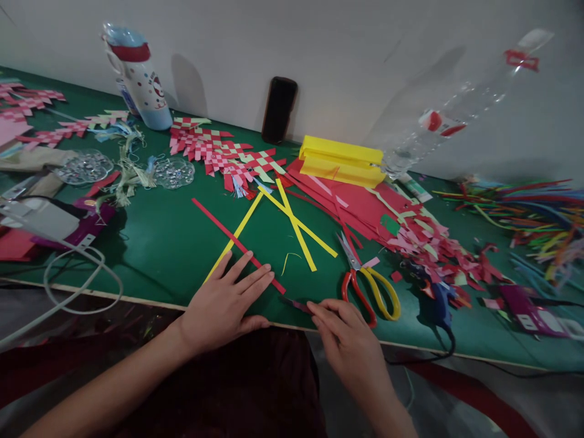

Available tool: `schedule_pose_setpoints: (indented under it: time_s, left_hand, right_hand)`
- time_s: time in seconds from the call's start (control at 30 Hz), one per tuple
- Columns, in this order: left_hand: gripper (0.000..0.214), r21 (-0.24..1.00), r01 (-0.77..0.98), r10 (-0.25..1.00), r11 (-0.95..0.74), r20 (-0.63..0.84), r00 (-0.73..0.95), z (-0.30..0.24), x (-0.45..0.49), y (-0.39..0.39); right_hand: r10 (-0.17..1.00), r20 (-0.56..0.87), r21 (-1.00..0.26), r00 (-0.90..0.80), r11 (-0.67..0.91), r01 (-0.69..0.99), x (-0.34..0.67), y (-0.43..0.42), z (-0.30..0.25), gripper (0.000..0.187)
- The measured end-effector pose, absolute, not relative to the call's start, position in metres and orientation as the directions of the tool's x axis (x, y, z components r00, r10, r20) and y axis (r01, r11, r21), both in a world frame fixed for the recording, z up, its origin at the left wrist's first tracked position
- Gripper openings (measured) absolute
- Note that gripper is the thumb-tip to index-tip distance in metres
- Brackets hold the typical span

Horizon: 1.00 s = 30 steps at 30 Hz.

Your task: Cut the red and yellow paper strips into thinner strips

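Observation:
My left hand [225,301] lies flat on the green table [164,243] near the front edge, fingers spread, pressing on a long red paper strip [228,237] and the end of a yellow strip [237,234]. My right hand [340,331] is curled at the table edge, its fingertips pinching the near end of a small dark red strip [294,303]. More yellow strips [296,225] lie crossed just beyond. Scissors with red and yellow handles [367,283] rest right of my right hand.
Woven red, pink and green paper pieces [219,152] lie at the back, with a yellow paper stack [340,159] on red sheets [360,204]. A phone [279,109] leans on the wall. A bottle [139,76], a clear plastic bottle [438,125], a white cable [82,274] and coloured strips [533,213] surround the work area.

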<state>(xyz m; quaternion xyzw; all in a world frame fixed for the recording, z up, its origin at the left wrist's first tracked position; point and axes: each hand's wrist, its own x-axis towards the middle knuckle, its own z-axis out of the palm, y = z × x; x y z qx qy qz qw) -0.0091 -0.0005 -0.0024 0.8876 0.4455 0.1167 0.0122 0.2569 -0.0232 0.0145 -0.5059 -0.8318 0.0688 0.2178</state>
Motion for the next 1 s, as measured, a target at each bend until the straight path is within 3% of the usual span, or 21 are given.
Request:
schedule_pose_setpoints:
  time_s: [0.27,0.73,1.0]
  left_hand:
    - [0.07,0.13,0.781,0.789,-0.61,0.186,0.585,-0.001,-0.01,0.0]
    - [0.07,0.14,0.781,0.792,-0.609,0.173,0.586,0.0,-0.01,-0.001]
    - [0.069,0.149,0.757,0.769,-0.637,0.188,0.611,0.0,-0.011,0.001]
  right_hand:
    - [0.869,0.287,-0.28,-0.404,0.48,0.832,0.256,-0.023,0.013,0.027]
    - [0.869,0.308,-0.297,-0.386,0.474,0.829,0.257,-0.023,0.01,0.026]
    - [0.857,0.307,-0.215,-0.415,0.487,0.847,0.246,-0.019,0.014,0.029]
